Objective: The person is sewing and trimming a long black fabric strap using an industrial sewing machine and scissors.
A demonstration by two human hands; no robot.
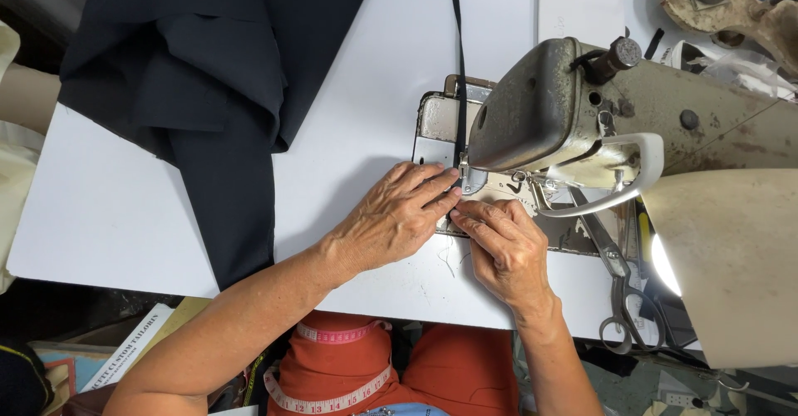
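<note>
White tabletop, frame centre: your left hand and right hand fingers pinch the black strip at the sewing machine foot; keep it straight and taut.

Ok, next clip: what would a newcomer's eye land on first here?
First the two hands meeting at the centre, the left hand and right hand, fingertips pressed around a narrow dark strip at the needle of a worn grey sewing machine. Next, the big dark fabric heaped on the white table at upper left. Scissors lie at the table's right edge, beside the machine.
</note>
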